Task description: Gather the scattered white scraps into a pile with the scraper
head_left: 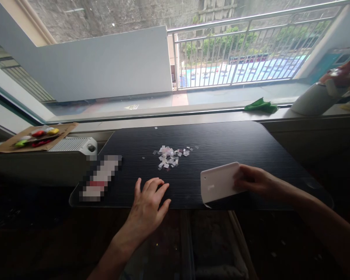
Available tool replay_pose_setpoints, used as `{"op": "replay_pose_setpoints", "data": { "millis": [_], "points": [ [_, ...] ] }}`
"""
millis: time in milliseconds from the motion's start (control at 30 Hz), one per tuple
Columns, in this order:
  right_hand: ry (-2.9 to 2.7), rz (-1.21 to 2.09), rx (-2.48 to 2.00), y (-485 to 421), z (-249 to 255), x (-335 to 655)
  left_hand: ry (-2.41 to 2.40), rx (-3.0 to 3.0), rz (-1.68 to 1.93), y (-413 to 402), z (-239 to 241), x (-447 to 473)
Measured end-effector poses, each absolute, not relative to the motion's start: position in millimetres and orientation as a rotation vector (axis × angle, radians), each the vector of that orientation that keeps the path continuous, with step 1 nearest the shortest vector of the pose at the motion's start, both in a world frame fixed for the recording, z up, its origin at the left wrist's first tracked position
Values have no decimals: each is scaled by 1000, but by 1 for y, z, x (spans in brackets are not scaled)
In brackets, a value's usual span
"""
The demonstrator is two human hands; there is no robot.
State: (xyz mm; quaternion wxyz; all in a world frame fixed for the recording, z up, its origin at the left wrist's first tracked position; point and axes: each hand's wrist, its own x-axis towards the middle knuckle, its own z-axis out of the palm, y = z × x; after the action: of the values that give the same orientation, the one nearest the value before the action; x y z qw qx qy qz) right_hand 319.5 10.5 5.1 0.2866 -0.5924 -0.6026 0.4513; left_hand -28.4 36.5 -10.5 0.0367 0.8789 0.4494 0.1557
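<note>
Left hand: the left hand point(148, 202) lies palm down on the black wood-grain table mat point(236, 144), fingers spread apart and flat, holding nothing.
Right hand: the right hand point(252, 181) has fingers and thumb clamped on the right end of a white rounded-corner plastic scraper point(218, 182).
Scraps: a loose heap of small white and pink paper scraps point(169, 156) sits just beyond the left fingertips, up and left of the scraper, touching neither.
Doing it well: in my judgement the scraper's edge wants pressing flat to the mat at a low tilt, so thin scraps cannot slip beneath.
Beyond: a crumpled green cloth point(261, 105) lies on the sill, well past the right fingers.
</note>
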Motion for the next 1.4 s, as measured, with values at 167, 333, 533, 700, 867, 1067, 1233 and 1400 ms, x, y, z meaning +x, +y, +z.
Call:
{"op": "replay_pose_setpoints", "data": {
  "millis": [167,333,533,700,867,1067,1233,1400],
  "points": [
    [-1629,1209,-1594,5,11,314,1326,2700,394,40,-7,-23],
    [-1641,1154,-1652,-13,15,316,1329,2689,413,37,-8,-28],
    [-1472,860,-1735,-29,2,314,1468,2640,355,59,-2,-17],
    [-1459,726,-1739,-4,-5,297,1615,2618,313,88,2,-4],
    [-1494,616,-1787,32,3,266,1638,2578,325,75,4,-23],
    [-1613,534,-1779,64,4,231,1633,2533,468,61,-3,-46],
    [-1714,693,-1677,52,4,219,1590,2496,542,52,-12,-54],
    [-1678,618,-1739,48,3,217,1605,2479,579,38,-15,-61]
  ]
}}
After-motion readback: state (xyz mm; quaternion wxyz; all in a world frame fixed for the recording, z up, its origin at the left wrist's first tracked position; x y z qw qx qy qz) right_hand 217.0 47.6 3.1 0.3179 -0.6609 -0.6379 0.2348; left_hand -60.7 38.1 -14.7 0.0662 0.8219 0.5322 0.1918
